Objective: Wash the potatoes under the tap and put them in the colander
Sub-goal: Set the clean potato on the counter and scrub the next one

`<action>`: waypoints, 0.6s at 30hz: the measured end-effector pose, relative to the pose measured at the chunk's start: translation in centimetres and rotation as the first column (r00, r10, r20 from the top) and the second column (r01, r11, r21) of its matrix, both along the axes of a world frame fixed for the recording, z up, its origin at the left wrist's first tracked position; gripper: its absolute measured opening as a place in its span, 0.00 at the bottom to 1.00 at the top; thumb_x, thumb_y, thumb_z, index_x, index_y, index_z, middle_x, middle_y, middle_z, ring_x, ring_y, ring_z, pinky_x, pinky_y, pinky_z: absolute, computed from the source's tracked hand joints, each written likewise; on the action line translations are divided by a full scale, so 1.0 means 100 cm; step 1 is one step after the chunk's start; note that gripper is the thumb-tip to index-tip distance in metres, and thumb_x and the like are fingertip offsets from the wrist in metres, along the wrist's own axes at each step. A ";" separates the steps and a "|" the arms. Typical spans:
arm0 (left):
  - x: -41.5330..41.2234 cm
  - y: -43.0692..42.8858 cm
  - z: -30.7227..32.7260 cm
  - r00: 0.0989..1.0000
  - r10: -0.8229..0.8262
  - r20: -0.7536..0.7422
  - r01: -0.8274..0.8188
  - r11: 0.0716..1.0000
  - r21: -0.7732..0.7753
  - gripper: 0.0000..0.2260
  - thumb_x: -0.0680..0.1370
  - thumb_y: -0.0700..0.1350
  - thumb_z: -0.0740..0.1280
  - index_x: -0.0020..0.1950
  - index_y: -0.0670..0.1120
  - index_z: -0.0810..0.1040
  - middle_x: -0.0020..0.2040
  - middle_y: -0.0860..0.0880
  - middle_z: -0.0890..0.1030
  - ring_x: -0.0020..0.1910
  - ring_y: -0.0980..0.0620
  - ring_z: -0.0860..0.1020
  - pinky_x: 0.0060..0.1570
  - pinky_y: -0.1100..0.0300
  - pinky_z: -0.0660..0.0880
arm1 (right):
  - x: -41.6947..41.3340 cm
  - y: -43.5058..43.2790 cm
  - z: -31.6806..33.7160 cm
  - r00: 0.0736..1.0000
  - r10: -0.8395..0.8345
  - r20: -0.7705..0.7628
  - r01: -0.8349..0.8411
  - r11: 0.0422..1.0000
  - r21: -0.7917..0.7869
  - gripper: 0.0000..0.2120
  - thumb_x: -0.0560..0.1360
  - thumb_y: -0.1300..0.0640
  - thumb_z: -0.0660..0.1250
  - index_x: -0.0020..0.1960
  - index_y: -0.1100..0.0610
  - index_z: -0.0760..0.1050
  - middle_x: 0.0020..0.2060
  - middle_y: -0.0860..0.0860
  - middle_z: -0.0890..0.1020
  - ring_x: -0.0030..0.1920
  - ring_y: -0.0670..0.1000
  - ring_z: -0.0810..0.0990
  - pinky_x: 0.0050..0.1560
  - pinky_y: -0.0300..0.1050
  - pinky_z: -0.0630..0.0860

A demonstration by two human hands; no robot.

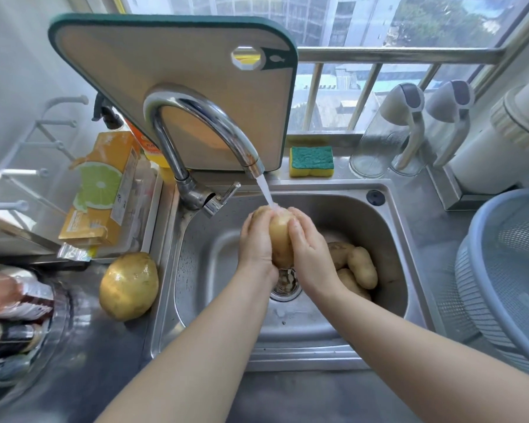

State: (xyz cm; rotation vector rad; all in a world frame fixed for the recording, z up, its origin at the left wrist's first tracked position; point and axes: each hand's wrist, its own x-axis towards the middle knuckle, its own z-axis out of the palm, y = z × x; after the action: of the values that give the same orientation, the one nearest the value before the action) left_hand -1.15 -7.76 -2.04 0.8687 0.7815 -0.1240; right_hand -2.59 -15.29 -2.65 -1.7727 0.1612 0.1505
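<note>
Potato [281, 239] gripped between left hand [254, 243] and right hand [309, 250] under running tap [166, 141].

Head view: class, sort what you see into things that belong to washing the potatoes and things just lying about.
Belongs to the job:
held potato, left hand, right hand, running tap, sink, potatoes in the sink, colander.

Lying about:
cutting board, sponge, orange box, clear jugs.

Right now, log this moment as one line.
step: rinsing | left hand, right hand: gripping potato under running tap | sink: more potatoes | colander: right of sink
</note>
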 end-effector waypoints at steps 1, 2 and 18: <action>0.002 0.003 -0.001 0.999 -0.014 -0.031 0.014 1.000 -0.014 0.13 0.71 0.51 0.70 0.52 0.48 0.78 0.46 0.45 0.80 0.41 0.47 0.79 0.43 0.53 0.77 | 0.001 0.001 0.002 0.999 0.024 -0.031 -0.023 0.999 0.034 0.17 0.82 0.55 0.57 0.70 0.56 0.70 0.66 0.52 0.75 0.67 0.49 0.72 0.70 0.47 0.66; 0.003 0.005 -0.001 0.998 -0.040 -0.045 0.038 0.999 -0.025 0.14 0.72 0.53 0.68 0.53 0.47 0.78 0.46 0.45 0.80 0.41 0.46 0.79 0.42 0.54 0.77 | 0.004 0.001 0.005 0.996 0.034 -0.083 -0.027 0.996 0.084 0.18 0.80 0.54 0.60 0.69 0.56 0.71 0.66 0.52 0.76 0.66 0.50 0.73 0.70 0.49 0.68; -0.013 0.014 0.004 0.929 -0.307 0.206 0.255 0.935 0.246 0.14 0.82 0.45 0.58 0.67 0.46 0.70 0.60 0.45 0.76 0.54 0.52 0.77 0.53 0.57 0.75 | 0.031 0.001 0.013 0.801 -0.083 -0.593 0.237 0.953 0.187 0.15 0.78 0.44 0.58 0.51 0.55 0.77 0.53 0.59 0.80 0.53 0.61 0.80 0.56 0.64 0.77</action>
State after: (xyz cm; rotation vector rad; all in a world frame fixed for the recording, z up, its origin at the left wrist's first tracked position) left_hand -2.40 -6.38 -1.68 1.1778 0.4416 -0.1869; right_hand 0.55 -15.15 -1.32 -1.4000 0.7074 0.5675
